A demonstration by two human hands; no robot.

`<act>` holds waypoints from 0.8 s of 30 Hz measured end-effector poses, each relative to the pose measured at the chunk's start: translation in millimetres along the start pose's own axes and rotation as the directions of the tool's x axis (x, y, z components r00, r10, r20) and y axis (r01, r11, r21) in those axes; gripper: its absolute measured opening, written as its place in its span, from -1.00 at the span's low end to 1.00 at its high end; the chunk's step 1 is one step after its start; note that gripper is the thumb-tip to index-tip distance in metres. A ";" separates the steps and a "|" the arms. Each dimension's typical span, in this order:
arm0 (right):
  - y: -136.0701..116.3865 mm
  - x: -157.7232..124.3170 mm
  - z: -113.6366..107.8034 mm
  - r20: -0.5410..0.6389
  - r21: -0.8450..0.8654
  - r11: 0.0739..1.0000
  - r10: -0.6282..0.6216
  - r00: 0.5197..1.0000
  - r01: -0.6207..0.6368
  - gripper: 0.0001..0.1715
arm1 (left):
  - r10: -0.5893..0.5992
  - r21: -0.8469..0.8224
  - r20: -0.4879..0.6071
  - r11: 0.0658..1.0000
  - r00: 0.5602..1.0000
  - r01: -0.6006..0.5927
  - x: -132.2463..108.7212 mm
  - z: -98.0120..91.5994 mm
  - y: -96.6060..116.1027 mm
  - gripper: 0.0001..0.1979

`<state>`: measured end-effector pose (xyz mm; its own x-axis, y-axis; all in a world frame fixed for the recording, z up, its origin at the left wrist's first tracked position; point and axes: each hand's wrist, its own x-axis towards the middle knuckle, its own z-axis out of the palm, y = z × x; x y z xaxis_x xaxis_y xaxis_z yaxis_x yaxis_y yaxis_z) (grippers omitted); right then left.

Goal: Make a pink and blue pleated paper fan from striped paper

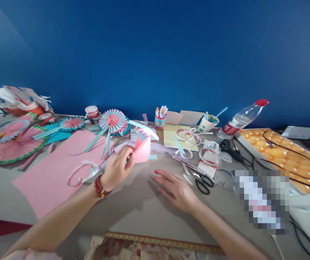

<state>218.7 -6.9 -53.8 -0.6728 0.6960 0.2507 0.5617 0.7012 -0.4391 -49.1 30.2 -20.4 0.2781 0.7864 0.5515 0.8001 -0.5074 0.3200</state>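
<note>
Left hand: the left hand [119, 163] is pinching the near side of a folded pink paper piece [143, 153] between thumb and fingers, and the grip is looking narrow.

Paper piece: it is standing raised over the middle of the table [135, 215], showing pale-blue-and-pink pleats at its upper part; blur is hiding the exact folds.

Pale strip [152, 134]: it is lying across the top of the piece in this view; cannot tell whether it is attached or behind.

Right hand: the right hand [177, 189] is hovering or resting palm down, fingers loosely spread, holding nothing visible; contact with the table cannot be told.

Scissors: the black-handled scissors [204, 184] are lying just beside the right hand, not being held.

Rosette: a finished-looking pleated rosette [112, 122] is sitting beyond the left hand, near the wall.

Pink sheet: a large pink sheet [60, 164] is lying flat to the left, a curled white strip [95, 174] resting over its edge.

Step in hand (judged): the left hand is apparently holding and turning or inspecting the pleated paper.

Next move (judged): it is probably calling for the right hand's steadying the paper's free side without crushing the pleats.
</note>
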 end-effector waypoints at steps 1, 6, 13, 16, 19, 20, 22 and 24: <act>2.1 -0.8 0.9 -0.029 0.019 1.000 0.014 0.999 -0.013 -0.59 | 0.018 0.011 -0.047 1.000 0.999 -0.017 2.2 -4.7 -3.8 -0.85; 10.5 -2.8 5.0 -0.265 0.083 0.988 0.150 0.953 -0.133 -0.58 | 0.401 0.115 0.103 0.904 0.910 -0.412 -10.8 -3.5 0.9 -0.78; 23.0 -6.5 0.2 -0.416 0.120 0.959 0.283 0.864 -0.256 -0.67 | 0.500 0.121 0.380 0.807 0.778 -0.578 -35.7 28.2 18.6 -0.83; 29.4 -6.6 2.4 -0.315 -0.016 0.971 0.222 0.923 -0.239 -0.64 | 0.494 0.097 0.427 0.807 0.757 -0.582 -39.7 29.9 20.0 -0.85; 33.3 -4.5 6.8 -0.217 -0.184 0.951 0.205 0.954 -0.247 -0.61 | 0.481 0.077 0.447 0.820 0.754 -0.568 -43.9 29.2 20.1 -0.87; 33.9 -3.6 7.7 -0.204 -0.228 0.939 0.211 0.956 -0.256 -0.60 | 0.480 0.067 0.450 0.823 0.753 -0.564 -45.3 29.3 19.8 -0.88; 35.0 -1.4 7.9 -0.186 -0.277 0.925 0.212 0.959 -0.258 -0.57 | 0.483 0.045 0.454 0.826 0.748 -0.561 -47.6 30.1 19.1 -0.90; 37.3 1.3 5.5 -0.155 -0.274 0.934 0.192 0.969 -0.228 -0.55 | 0.489 0.027 0.457 0.827 0.743 -0.561 -48.7 31.1 18.1 -0.92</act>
<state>236.1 19.3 -74.6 -0.4700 0.8329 0.2923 0.8103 0.5384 -0.2312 -31.6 -6.4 -65.4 0.8407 0.4970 0.2148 0.5202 -0.8515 -0.0660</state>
